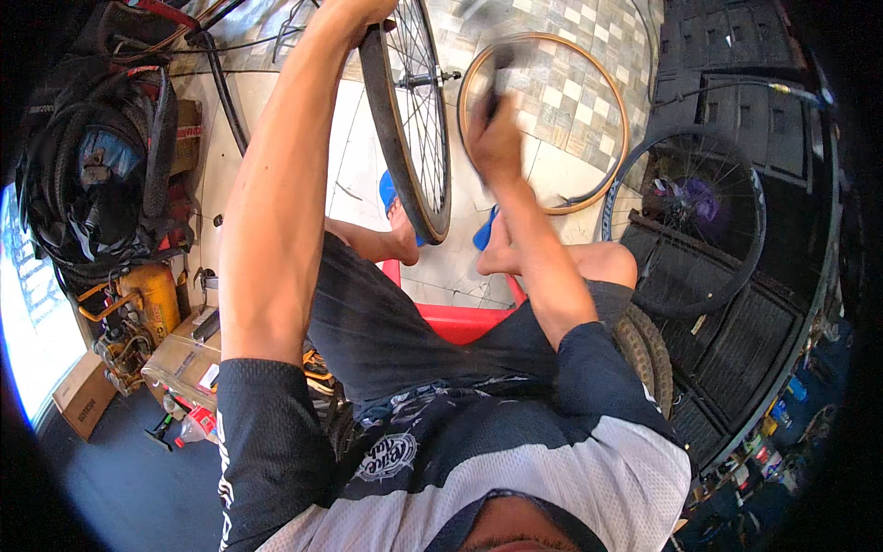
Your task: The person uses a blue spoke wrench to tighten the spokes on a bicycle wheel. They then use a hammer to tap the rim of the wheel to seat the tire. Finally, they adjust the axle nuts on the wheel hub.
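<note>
A bicycle wheel with a black tyre and thin spokes stands upright between my feet, its hub axle pointing right. My left hand is closed on the wheel's upper part, cut off in part by the top edge. To the right of the wheel, my right hand is raised in a fist around a dark tool. Motion smears the tool, so its kind cannot be made out. Behind that hand a tan-edged tyre lies on the tiled floor.
I sit on a red stool. Another wheel leans against dark panels at the right. Heaped tyres and black bags fill the left, above a yellow tool and a cardboard box. A bottle lies near the box.
</note>
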Demonstrator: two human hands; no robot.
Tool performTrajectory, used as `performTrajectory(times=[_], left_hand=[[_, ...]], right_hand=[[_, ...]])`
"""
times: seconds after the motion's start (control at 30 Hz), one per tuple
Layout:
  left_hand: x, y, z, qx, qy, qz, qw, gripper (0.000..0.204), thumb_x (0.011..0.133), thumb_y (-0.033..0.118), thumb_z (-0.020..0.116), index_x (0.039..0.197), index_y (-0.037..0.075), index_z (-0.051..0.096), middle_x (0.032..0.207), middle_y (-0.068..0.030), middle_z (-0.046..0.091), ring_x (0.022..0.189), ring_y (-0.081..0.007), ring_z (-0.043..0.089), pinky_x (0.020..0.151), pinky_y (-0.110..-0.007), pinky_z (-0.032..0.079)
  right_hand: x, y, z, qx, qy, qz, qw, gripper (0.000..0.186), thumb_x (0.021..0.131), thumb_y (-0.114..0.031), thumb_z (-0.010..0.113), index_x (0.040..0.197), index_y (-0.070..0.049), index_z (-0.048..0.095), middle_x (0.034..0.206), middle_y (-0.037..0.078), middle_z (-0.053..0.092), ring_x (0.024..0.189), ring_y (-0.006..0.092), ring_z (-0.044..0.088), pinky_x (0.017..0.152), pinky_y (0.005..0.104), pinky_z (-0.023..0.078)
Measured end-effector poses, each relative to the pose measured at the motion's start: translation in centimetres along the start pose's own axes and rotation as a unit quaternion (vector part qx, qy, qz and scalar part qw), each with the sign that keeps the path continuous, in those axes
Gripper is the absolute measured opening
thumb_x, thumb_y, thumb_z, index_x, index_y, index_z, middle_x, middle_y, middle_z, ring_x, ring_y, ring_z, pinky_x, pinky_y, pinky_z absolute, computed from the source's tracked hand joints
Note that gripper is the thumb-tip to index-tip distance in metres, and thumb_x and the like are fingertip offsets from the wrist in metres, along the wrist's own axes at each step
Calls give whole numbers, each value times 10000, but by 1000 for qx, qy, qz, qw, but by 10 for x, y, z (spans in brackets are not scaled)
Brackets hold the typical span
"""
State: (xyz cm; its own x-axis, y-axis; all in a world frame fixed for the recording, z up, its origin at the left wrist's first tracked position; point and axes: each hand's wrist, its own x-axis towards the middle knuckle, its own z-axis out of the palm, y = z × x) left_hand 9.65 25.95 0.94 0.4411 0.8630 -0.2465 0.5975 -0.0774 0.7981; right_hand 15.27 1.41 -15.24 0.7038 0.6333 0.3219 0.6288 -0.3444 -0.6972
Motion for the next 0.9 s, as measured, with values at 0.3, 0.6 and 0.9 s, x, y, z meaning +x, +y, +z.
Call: performTrajectory(times=[0.3,0.6,0.9], left_hand=[[33,-52,-18,126,13,51,991,511,852,173,664,1213,-156,516,1067,-313,674,770,-366,717,676,-453,595],[-33,-37,10,55,75,90,992,471,914,155,648,1214,-156,462,1002,-314,675,735,-340,743,569,-417,621],[-96,-38,22,-8,69,125,990,550,868,98,611,1307,-158,402,1101,-420,631,1068,-564,631,965,-563,496]], right_hand=[[-107,56,13,-97,-289,226,925,366,999,-311,600,1197,-14,518,868,357,690,866,573,669,781,651,524],[-10,3,-9,-22,-248,174,953,355,1005,-341,613,1057,5,550,865,338,691,875,547,676,785,584,515],[-17,6,-22,-102,-356,198,908,409,1012,-343,578,1197,22,580,1001,349,710,964,528,693,881,597,529]])
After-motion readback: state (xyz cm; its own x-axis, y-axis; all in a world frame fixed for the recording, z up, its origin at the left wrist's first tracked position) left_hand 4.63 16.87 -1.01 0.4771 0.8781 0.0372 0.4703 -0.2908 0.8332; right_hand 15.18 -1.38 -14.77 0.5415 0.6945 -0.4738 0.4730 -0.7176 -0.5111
